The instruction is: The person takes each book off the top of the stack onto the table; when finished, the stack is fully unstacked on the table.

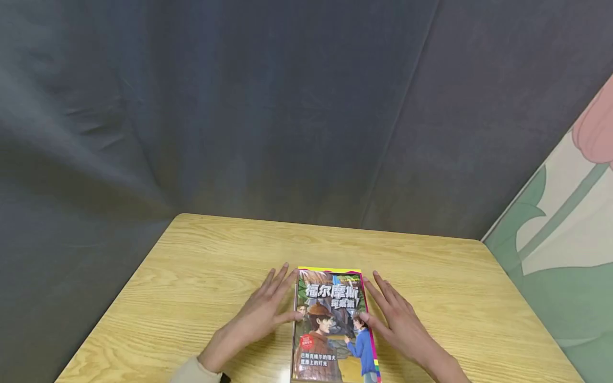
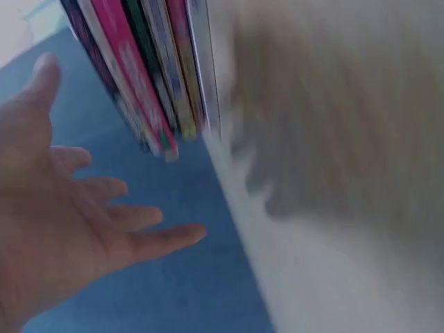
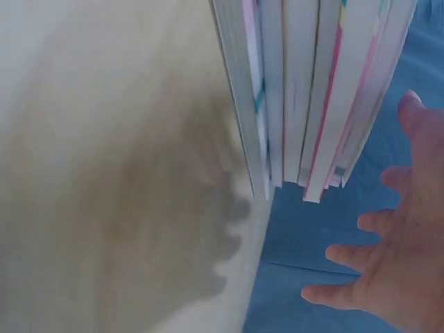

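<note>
A stack of several books lies on the wooden table, its top book (image 1: 330, 319) showing an illustrated cover with two figures and large white Chinese lettering. To its left is my left hand (image 1: 258, 314), fingers straight and spread, thumb tip overlapping the cover's edge in the head view. My right hand (image 1: 402, 324) mirrors it on the other side, fingers extended and thumb over the right edge. Coloured spines of the stacked books (image 2: 149, 69) face the left palm in the left wrist view, with a gap between. Pale page edges (image 3: 298, 90) face the right hand in the right wrist view.
The light wood-grain table (image 1: 230, 250) extends around the stack. A dark grey-blue cloth (image 1: 287, 117) hangs behind and to the left. On the right stands a panel (image 1: 565, 266) with a pink tulip and green leaves.
</note>
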A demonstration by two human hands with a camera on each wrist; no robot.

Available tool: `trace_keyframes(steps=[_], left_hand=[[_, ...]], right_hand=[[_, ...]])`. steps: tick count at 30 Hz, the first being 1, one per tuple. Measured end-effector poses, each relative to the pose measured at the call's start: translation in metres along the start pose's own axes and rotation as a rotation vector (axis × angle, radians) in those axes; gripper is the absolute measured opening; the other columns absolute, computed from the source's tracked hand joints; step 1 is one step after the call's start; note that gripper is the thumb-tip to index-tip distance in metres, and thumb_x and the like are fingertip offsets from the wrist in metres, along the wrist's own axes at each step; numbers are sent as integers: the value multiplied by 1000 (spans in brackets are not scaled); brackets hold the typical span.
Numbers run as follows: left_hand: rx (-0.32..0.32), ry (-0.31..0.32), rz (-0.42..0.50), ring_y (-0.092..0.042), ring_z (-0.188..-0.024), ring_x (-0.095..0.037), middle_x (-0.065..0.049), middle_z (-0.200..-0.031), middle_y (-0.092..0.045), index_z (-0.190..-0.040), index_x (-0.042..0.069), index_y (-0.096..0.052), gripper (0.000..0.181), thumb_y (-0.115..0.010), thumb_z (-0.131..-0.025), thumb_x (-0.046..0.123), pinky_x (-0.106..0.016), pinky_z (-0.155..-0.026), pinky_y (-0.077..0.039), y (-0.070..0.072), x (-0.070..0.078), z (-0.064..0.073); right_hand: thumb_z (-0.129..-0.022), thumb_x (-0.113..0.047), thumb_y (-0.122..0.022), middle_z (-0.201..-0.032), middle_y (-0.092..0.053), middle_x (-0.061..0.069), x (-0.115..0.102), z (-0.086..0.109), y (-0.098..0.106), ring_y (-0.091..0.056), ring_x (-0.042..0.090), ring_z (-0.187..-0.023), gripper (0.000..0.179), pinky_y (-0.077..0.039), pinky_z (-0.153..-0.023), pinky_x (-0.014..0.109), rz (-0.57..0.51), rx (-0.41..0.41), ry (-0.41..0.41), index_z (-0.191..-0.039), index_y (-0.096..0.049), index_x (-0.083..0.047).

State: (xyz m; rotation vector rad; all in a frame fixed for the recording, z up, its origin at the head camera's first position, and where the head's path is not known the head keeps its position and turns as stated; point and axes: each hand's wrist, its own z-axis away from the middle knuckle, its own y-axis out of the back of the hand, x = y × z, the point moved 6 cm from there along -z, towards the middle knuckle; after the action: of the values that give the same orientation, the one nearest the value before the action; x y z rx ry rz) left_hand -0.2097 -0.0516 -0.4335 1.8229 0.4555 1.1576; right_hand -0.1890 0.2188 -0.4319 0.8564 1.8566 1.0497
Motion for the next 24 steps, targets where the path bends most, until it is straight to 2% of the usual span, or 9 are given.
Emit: trace_keyframes(steps=[5, 10, 15, 19, 22, 24], left_hand=[[-90, 55, 250, -17, -141, -44, -9, -161, -1, -156, 18, -12, 86, -57, -91, 51, -65, -105, -27, -23, 5, 5], [-108, 103, 427, -22, -140, -44, -16, -160, -7, -156, 17, -13, 82, -59, -93, 43, -62, -108, -25, -32, 1, 4], [-119, 107, 502, -18, -141, -46, -19, -159, -11, -156, 18, -15, 78, -59, -95, 37, -65, -108, -22, -34, -6, 6], [-112, 119, 550, -21, -139, -47, -20, -157, -20, -155, 18, -18, 76, -61, -94, 35, -66, -108, -23, -33, -9, 9], [-70, 139, 552, -27, -137, -46, -19, -154, -28, -153, 18, -29, 75, -67, -90, 34, -64, -106, -28, -28, -10, 9], [-23, 143, 562, -36, -134, -43, -17, -151, -35, -149, 18, -37, 72, -72, -87, 32, -62, -104, -34, -22, -10, 8]], right_hand=[[-94, -39, -61, -156, -26, 14, -1, 9, -8, -35, 45, -134, 67, -37, -91, 71, -69, -18, -27, -152, -32, -20], [-95, -35, -60, -155, -29, 16, 1, 12, -15, -39, 46, -131, 64, -41, -89, 70, -136, -34, -46, -151, -35, -17], [-96, -35, -59, -156, -27, 14, 2, 11, -21, -39, 47, -131, 62, -41, -87, 71, -181, -70, -51, -151, -35, -19], [-96, -38, -58, -156, -25, 15, 1, 9, -24, -37, 47, -131, 62, -40, -89, 71, -204, -106, -55, -151, -34, -21], [-96, -40, -57, -157, -25, 14, 1, 8, -26, -36, 46, -132, 62, -39, -92, 70, -220, -134, -70, -151, -35, -20], [-96, -41, -56, -157, -25, 13, 0, 8, -27, -36, 46, -133, 63, -39, -93, 69, -232, -155, -81, -151, -34, -19]])
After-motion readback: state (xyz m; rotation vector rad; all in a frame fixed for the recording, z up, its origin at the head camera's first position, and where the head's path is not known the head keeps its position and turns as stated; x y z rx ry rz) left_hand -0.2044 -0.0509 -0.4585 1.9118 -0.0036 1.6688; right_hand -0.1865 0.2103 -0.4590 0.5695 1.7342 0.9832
